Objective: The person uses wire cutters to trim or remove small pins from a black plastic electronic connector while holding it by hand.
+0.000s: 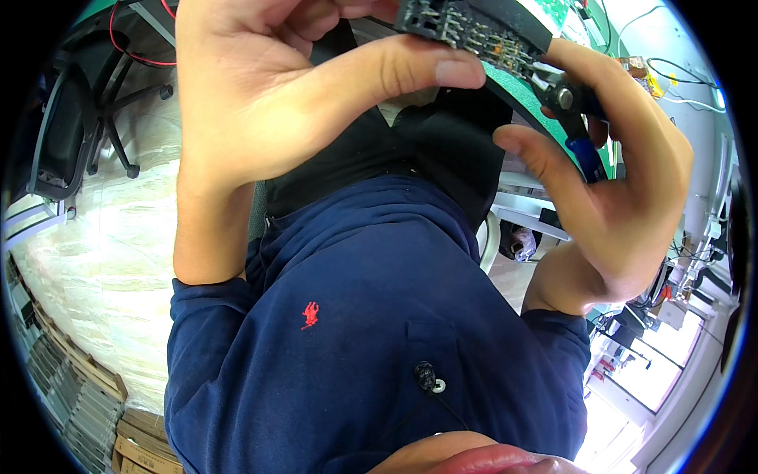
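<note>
At the top middle of the head view, my left hand (292, 91) grips a black component board (434, 17) with rows of metal pins, its thumb pressed along the lower edge. My right hand (632, 182) is curled around small cutters (567, 103) with a dark body and a blue handle, thumb slightly raised. The cutters' jaws are up against the pins at the board's right part; whether they are closed on one is too small to tell.
A green-topped bench edge (509, 87) lies under my hands, with cables (679, 79) at the right. A black wheeled chair (63, 126) stands at the left, above cardboard boxes (138, 442) at lower left. My lap and dark trousers are below.
</note>
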The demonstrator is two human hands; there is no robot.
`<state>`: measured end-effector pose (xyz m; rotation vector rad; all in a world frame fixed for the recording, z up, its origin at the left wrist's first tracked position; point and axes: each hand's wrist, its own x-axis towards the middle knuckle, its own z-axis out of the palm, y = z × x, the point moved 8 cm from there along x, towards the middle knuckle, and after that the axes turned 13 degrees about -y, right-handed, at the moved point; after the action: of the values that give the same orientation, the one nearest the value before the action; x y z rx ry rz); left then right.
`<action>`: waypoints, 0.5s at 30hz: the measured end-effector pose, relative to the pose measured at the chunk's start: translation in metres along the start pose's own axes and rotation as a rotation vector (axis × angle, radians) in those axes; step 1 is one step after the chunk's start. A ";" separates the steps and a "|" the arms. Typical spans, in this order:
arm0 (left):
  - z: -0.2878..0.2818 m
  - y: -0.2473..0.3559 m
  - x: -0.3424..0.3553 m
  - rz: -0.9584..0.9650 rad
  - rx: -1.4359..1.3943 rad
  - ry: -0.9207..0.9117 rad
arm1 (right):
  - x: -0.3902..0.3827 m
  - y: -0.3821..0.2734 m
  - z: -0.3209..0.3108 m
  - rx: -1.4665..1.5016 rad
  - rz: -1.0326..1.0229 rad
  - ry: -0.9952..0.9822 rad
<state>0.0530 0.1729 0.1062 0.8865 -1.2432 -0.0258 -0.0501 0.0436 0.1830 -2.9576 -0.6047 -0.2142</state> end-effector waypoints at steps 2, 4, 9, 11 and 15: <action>0.001 0.000 0.000 0.002 -0.022 0.003 | 0.000 -0.003 0.000 -0.022 -0.019 0.004; 0.004 0.002 0.001 -0.012 -0.041 0.006 | 0.000 -0.004 0.000 -0.038 -0.037 0.014; 0.002 -0.005 -0.002 0.017 -0.074 -0.005 | 0.000 -0.004 0.001 -0.067 -0.036 0.024; 0.002 -0.005 -0.002 0.016 -0.070 -0.010 | 0.000 -0.004 0.001 -0.071 -0.043 0.023; 0.002 -0.005 -0.003 0.020 -0.076 -0.011 | 0.000 -0.005 0.002 -0.073 -0.057 0.034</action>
<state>0.0525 0.1694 0.1011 0.8091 -1.2537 -0.0619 -0.0513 0.0483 0.1815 -3.0018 -0.6914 -0.2966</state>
